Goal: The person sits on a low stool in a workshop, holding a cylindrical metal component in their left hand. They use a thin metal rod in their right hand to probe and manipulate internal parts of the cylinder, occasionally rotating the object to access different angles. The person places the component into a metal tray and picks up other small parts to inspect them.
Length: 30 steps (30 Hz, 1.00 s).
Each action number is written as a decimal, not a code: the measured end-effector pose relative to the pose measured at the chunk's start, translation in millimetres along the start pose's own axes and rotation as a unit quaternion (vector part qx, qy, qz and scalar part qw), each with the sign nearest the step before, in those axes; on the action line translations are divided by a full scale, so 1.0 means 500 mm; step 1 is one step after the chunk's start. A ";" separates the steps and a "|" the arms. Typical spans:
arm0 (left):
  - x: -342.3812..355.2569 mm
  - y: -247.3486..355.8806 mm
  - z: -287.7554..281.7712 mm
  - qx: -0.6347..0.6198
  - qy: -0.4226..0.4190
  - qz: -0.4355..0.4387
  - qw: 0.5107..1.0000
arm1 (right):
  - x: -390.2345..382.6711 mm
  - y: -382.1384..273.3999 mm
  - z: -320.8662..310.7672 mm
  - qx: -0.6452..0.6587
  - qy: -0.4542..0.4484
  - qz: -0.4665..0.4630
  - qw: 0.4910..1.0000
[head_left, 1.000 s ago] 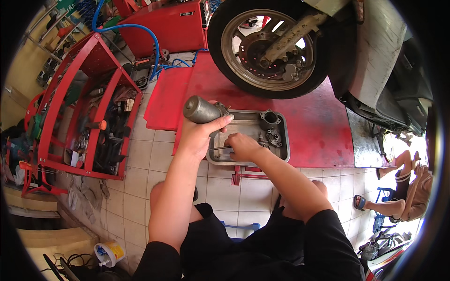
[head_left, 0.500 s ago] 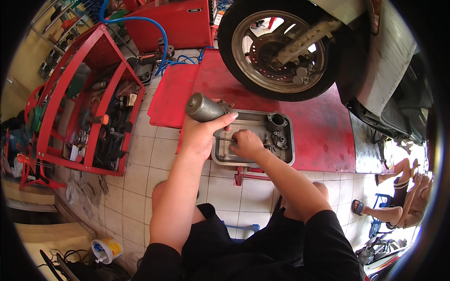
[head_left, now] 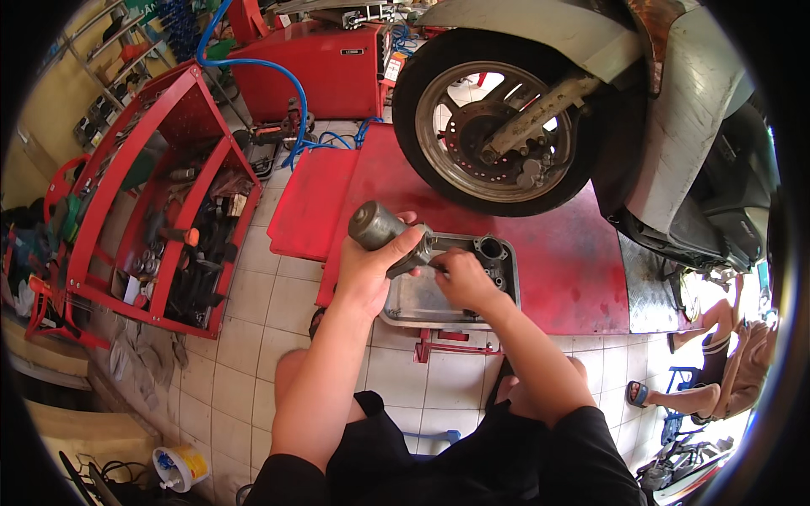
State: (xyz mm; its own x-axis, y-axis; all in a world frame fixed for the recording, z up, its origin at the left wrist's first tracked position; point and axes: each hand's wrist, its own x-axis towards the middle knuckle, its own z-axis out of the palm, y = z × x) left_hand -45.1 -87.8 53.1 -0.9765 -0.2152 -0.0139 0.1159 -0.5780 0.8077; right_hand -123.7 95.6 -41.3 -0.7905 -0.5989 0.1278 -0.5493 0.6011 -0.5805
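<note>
My left hand (head_left: 371,268) is wrapped round a grey metal cylinder (head_left: 377,226), a motor-like part with a flanged end, tilted over the left side of a metal tray (head_left: 405,324). Its domed end points up and left. Close beside the flanged end, my right hand (head_left: 463,278) is closed in a pinch on a thin dark tool, mostly hidden by the fingers. The tool's tip is at the flanged end; whether it touches cannot be made out. In the tray's right side lie a round hollow housing (head_left: 489,248) and smaller metal parts (head_left: 498,277), partly behind my right hand.
The tray rests at the near edge of a red lift platform (head_left: 557,278). A motorbike's front wheel (head_left: 489,126) stands just beyond. To the left is a red tool cart (head_left: 160,211); a blue hose (head_left: 295,84) hangs behind. A person (head_left: 734,379) sits at the far right.
The cylinder has turned in my left hand and shifted right and down. My right hand has risen from over the tray to its flanged end. The whole view has tilted up slightly.
</note>
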 end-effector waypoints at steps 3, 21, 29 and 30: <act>-0.005 -0.007 -0.014 -0.015 -0.041 -0.033 0.999 | -0.028 -0.002 -0.089 0.067 0.017 0.062 0.996; -0.077 -0.059 0.097 0.391 -0.269 0.321 0.820 | -0.231 -0.034 -0.262 0.354 0.036 0.118 0.927; -0.081 -0.089 0.128 0.382 -0.294 0.286 0.828 | -0.254 -0.055 -0.277 0.366 0.059 -0.004 0.929; -0.080 -0.089 0.131 0.381 -0.297 0.279 0.830 | -0.252 -0.055 -0.283 0.350 0.046 0.008 0.935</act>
State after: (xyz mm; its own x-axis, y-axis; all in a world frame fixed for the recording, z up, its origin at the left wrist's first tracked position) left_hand -23.1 -1.8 56.3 -0.7529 0.2750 0.5980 0.6527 0.1948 0.7322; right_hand -47.4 229.1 72.4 -0.8345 -0.5258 0.1648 -0.2507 0.0959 -0.9633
